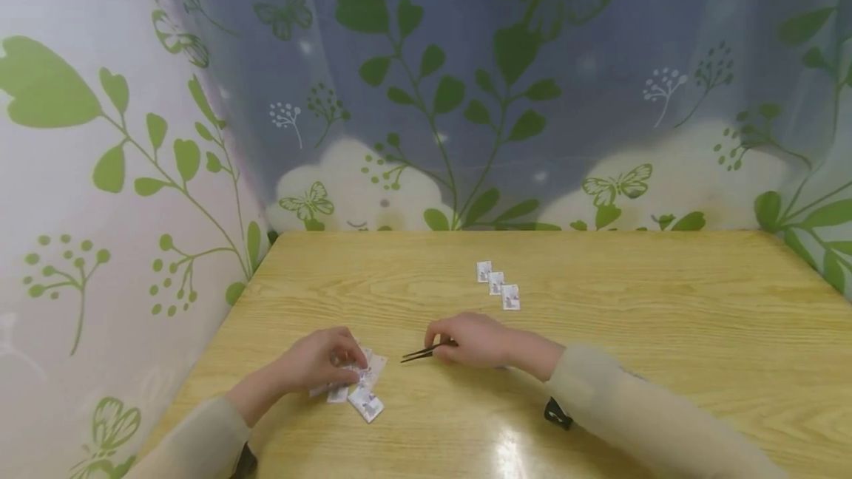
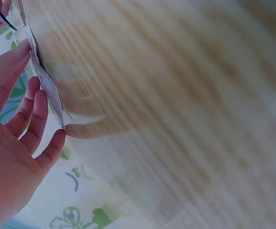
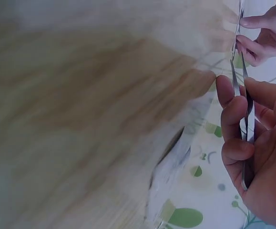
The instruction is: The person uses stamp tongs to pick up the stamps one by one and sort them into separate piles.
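Note:
My left hand (image 1: 326,359) touches a loose, overlapping pile of small printed white packets (image 1: 367,403) with its fingertips, left of the table's middle. The left wrist view shows its fingers spread along the edge of the packets (image 2: 52,93), which lie almost edge-on there. My right hand (image 1: 475,340) holds black tweezers (image 1: 421,353) a little to the right of the pile. In the right wrist view the fingers and thumb wrap round the tweezers (image 3: 246,124). The tips point left at the pile, slightly apart, and nothing shows between them.
Three similar packets (image 1: 496,283) lie in a diagonal row farther back on the wooden table (image 1: 665,301). A leaf-patterned curtain (image 1: 426,94) hangs behind the table's far edge and along its left side. A black object (image 1: 558,414) shows under the right sleeve.

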Demonstrator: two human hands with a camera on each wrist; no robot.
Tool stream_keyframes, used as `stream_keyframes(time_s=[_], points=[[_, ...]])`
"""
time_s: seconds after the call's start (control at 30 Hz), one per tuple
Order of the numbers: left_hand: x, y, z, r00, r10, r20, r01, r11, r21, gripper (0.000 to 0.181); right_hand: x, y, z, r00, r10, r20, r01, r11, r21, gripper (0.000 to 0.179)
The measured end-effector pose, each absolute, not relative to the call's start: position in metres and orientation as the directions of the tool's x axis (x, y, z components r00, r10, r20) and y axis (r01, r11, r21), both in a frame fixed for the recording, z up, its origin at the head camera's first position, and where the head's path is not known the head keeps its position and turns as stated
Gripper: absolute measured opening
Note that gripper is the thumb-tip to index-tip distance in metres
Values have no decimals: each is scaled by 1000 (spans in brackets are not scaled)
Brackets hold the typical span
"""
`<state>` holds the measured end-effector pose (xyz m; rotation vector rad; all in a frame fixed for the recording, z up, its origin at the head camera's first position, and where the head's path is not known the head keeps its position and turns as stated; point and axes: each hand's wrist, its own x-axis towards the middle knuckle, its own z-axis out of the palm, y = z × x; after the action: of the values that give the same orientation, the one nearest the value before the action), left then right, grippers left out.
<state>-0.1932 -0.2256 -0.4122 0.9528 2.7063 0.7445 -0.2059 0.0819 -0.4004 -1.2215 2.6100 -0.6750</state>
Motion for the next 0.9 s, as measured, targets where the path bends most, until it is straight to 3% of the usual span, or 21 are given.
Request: stream_keyframes(time_s=[0.9], points=[[-193, -225, -410, -783, 622, -19, 525, 676, 517, 13, -209, 41, -407, -641, -766, -40, -694, 601, -396, 5]])
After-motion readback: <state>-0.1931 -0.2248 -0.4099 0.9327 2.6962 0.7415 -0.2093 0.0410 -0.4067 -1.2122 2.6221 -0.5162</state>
